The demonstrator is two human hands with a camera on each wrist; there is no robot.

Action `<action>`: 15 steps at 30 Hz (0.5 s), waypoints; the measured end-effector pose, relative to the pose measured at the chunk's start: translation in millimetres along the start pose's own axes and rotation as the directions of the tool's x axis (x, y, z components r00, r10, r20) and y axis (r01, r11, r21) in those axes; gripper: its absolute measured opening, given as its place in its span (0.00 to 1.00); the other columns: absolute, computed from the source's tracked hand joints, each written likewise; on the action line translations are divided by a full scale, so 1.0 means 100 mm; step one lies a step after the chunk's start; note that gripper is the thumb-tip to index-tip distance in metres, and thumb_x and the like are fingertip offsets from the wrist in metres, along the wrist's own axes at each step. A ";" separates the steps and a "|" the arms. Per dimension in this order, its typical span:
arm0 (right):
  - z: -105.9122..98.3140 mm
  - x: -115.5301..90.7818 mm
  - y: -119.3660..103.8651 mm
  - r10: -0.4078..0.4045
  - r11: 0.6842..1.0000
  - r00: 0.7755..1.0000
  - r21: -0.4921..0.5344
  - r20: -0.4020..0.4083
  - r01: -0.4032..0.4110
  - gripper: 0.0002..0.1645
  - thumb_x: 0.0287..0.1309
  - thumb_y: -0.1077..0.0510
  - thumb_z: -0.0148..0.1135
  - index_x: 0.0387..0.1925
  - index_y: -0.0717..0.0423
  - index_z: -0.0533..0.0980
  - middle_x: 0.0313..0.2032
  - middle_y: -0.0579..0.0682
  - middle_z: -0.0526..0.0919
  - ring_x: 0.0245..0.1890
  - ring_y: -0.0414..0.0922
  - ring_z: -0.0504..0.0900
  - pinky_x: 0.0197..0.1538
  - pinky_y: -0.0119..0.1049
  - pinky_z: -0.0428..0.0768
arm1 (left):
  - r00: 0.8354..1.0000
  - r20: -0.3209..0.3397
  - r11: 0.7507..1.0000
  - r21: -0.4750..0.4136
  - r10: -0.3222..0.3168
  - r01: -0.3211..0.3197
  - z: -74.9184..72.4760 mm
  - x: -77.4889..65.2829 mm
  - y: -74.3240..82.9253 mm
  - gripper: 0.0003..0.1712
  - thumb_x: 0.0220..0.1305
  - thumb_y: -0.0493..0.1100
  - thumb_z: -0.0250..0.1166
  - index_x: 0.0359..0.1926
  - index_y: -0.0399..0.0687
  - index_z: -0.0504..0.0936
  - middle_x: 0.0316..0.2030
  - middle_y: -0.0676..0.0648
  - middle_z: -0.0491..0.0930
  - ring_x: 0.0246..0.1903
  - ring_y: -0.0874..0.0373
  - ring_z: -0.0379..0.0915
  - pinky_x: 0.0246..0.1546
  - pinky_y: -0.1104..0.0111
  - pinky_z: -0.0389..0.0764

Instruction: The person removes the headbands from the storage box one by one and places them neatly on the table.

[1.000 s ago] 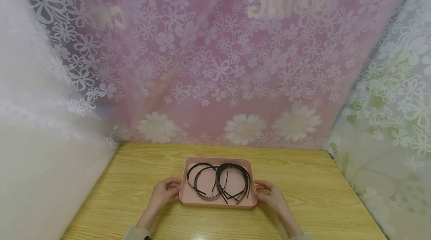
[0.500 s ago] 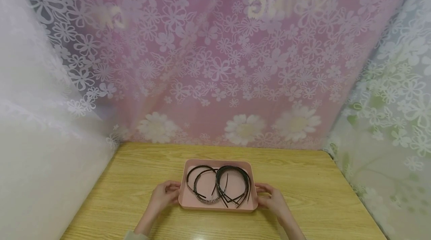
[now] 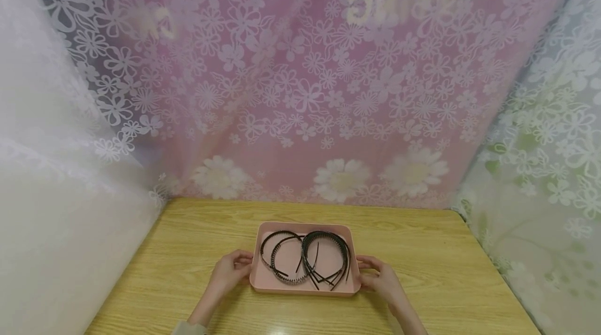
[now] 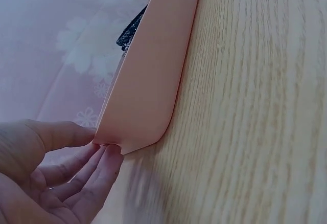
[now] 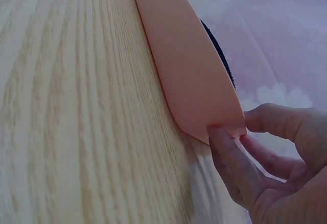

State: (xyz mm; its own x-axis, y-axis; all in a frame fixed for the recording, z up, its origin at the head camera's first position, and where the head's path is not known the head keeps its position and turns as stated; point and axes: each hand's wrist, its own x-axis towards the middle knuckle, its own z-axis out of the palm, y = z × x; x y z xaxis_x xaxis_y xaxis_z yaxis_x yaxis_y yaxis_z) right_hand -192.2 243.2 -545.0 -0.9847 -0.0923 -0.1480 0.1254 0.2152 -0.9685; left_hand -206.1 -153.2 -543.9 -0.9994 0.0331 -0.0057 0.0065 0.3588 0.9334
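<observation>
The left hand [image 3: 230, 271] and right hand [image 3: 377, 275] pinch opposite ends of a shallow pink rectangular plastic-looking tray [image 3: 300, 291], thumbs close to fingers. It sits on the yellow wood-grained bench [image 3: 188, 230], probably light, stiff and smooth; both ends suit gripping. Inside, thin black toothed headbands [image 3: 324, 234] would likely slide if tilted.

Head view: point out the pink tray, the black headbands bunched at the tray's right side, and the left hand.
Pink tray [image 3: 287, 258]: head view, bare floor inside a headband loop.
Black headbands [image 3: 325, 234]: head view, far arc of the bunch.
Left hand [image 3: 228, 271]: head view, middle of the hand.
</observation>
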 end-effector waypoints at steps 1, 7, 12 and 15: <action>0.00 0.00 0.00 0.000 1.000 1.000 -0.001 0.000 0.000 0.32 0.62 0.71 0.62 0.67 0.75 0.67 0.55 0.72 0.76 0.45 0.55 0.87 0.42 0.45 0.87 | 1.000 -0.008 0.999 0.030 0.012 -0.012 0.00 0.01 0.00 0.13 0.63 0.31 0.67 0.49 0.33 0.84 0.40 0.41 0.86 0.38 0.51 0.85 0.34 0.65 0.86; -0.01 0.01 0.01 0.001 1.000 1.000 -0.003 0.006 -0.001 0.33 0.63 0.69 0.63 0.67 0.74 0.67 0.56 0.72 0.76 0.46 0.54 0.87 0.42 0.44 0.87 | 0.993 -0.041 0.986 0.128 0.114 -0.108 0.04 0.07 0.06 0.17 0.69 0.33 0.64 0.58 0.36 0.80 0.49 0.38 0.84 0.46 0.45 0.84 0.42 0.61 0.86; -0.01 0.00 -0.01 -0.004 1.000 1.000 -0.004 0.007 0.004 0.33 0.62 0.69 0.64 0.67 0.75 0.67 0.55 0.72 0.76 0.46 0.55 0.87 0.42 0.44 0.87 | 0.966 -0.051 0.941 0.246 0.253 -0.234 0.12 0.12 0.11 0.23 0.73 0.37 0.62 0.65 0.32 0.74 0.60 0.30 0.77 0.59 0.33 0.75 0.55 0.45 0.79; 0.00 -0.01 -0.02 -0.004 1.000 1.000 -0.005 0.008 0.004 0.33 0.62 0.69 0.64 0.67 0.75 0.67 0.55 0.72 0.76 0.46 0.54 0.87 0.42 0.43 0.87 | 0.947 -0.031 0.904 0.310 0.321 -0.296 0.19 0.13 0.13 0.28 0.74 0.39 0.61 0.69 0.30 0.70 0.67 0.29 0.70 0.66 0.30 0.66 0.63 0.39 0.69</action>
State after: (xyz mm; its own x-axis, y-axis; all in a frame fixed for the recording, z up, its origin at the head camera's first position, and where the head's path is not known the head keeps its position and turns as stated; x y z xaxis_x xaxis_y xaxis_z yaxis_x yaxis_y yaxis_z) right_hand -191.6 243.1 -543.3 -0.9841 -0.1010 -0.1458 0.1209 0.2195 -0.9681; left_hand -218.8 -130.2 -539.1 -0.9451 0.1175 0.3048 0.3118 0.6032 0.7341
